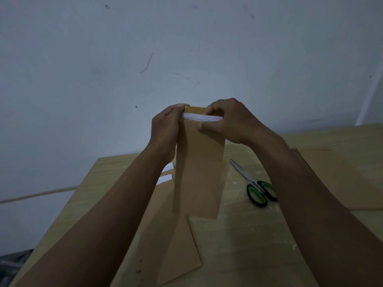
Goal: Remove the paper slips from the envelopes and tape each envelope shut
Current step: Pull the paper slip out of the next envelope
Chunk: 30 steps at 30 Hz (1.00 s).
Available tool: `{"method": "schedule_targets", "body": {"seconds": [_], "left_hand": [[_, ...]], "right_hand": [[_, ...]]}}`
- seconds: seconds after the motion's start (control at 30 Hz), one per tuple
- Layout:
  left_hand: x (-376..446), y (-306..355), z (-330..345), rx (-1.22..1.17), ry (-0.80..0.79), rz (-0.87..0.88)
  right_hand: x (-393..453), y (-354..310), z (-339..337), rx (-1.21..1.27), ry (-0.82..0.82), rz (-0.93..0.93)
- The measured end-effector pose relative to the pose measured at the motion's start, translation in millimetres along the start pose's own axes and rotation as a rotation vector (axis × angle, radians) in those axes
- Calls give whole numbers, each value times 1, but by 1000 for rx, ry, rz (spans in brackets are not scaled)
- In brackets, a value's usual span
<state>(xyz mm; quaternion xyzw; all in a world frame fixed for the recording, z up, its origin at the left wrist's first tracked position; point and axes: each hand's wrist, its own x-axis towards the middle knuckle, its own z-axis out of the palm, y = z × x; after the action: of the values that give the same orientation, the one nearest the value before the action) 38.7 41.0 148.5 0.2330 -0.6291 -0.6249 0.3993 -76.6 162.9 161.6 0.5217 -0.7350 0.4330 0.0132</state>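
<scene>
A long brown envelope (200, 166) is held upright above the wooden table (248, 245), its open mouth at the top. A white paper slip (202, 117) shows just inside that mouth. My left hand (165, 127) grips the envelope's upper left edge. My right hand (226, 121) pinches the top right of the envelope at the slip, thumb on the front face. Another brown envelope (176, 245) lies flat on the table under my arms. Two white slips (165, 177) lie on the table behind my left forearm, partly hidden.
Scissors with black and green handles (256, 187) lie shut on the table to the right of the envelope. More brown envelopes (339, 179) lie at the right, partly under my right forearm. A pale wall stands right behind the table. The table's left edge runs diagonally.
</scene>
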Motion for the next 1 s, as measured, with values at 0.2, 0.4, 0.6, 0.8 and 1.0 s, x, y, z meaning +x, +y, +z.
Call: {"method": "schedule_targets", "body": {"seconds": [0.2, 0.4, 0.6, 0.8, 1.0], "left_hand": [[-3, 0, 0, 1, -25, -29], [-3, -2, 0, 1, -18, -27], [-4, -1, 0, 8, -32, 1], [-5, 0, -3, -16, -21, -7], [-6, 5, -1, -7, -58, 33]], "right_hand": [[-2, 2, 2, -20, -96, 82], [-5, 3, 4, -60, 14, 2], [-6, -4, 1, -18, 3, 49], [-7, -4, 4, -3, 33, 13], [-4, -7, 4, -53, 25, 0]]}}
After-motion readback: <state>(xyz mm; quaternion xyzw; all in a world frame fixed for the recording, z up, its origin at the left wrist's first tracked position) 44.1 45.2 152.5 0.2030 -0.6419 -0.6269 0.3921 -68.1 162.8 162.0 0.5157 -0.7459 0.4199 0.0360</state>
